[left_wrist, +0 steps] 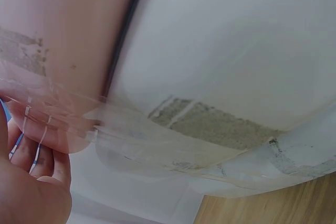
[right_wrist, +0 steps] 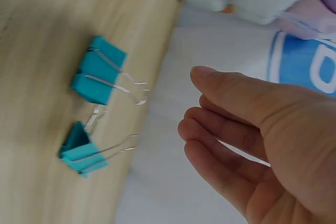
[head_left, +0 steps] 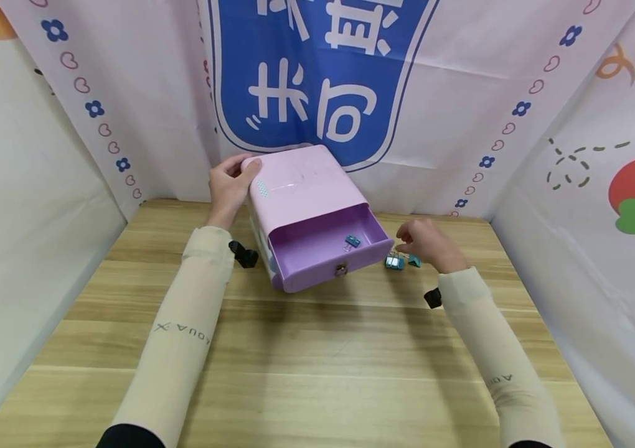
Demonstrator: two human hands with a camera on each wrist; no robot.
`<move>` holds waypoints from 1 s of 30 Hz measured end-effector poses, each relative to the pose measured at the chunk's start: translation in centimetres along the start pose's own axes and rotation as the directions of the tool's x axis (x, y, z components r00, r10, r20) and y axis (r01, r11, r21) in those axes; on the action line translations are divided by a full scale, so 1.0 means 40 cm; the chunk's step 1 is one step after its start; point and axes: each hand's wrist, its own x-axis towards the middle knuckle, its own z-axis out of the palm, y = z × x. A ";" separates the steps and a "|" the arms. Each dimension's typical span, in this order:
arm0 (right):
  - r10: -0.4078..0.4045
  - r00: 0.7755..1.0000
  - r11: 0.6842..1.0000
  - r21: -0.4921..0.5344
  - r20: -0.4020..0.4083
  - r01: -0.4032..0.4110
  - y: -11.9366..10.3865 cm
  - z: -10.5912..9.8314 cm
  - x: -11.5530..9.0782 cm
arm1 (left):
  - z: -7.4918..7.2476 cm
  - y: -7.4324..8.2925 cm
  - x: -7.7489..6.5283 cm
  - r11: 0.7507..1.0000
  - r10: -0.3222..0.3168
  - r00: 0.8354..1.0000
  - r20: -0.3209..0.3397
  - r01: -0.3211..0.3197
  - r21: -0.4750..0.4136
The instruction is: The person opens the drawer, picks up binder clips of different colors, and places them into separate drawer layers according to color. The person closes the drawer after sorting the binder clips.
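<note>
A pink storage box (head_left: 301, 180) stands at the back of the table with its purple drawer (head_left: 370, 254) pulled out. Inside the drawer lies a small teal binder clip (head_left: 353, 241). My left hand (head_left: 230, 190) grips the box's rear left corner, thumb on top and fingers round the side. To the right of the drawer, my right hand (head_left: 429, 242) hovers by two teal binder clips (head_left: 394, 262) on the table. In the right wrist view its fingers are loosely bent with nothing between them, apart from the upper clip (right_wrist: 100, 72) and the lower clip (right_wrist: 81, 150).
The wooden table (head_left: 317, 373) extends in front of the box. Printed cloth (head_left: 441, 124) hangs behind it and along both sides, with the box close to the rear cloth. A metal knob (head_left: 341, 270) sticks out from the drawer front.
</note>
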 end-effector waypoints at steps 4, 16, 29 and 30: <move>0.003 1.000 1.000 0.005 0.025 -0.003 0.016 0.024 0.018 | -0.001 -0.003 0.000 1.000 0.004 1.000 -0.002 -0.004 -0.004; -0.020 0.997 0.997 -0.070 0.076 0.025 0.020 0.055 0.062 | 0.004 -0.004 0.000 1.000 0.025 1.000 -0.014 -0.025 -0.002; 0.044 0.983 0.999 0.013 0.178 -0.047 0.017 0.070 0.061 | 0.002 0.003 -0.003 1.000 -0.003 1.000 -0.019 0.003 0.005; 0.036 0.984 0.999 0.018 0.177 -0.039 0.017 0.072 0.061 | 0.001 0.003 -0.003 1.000 -0.005 1.000 -0.017 0.005 0.005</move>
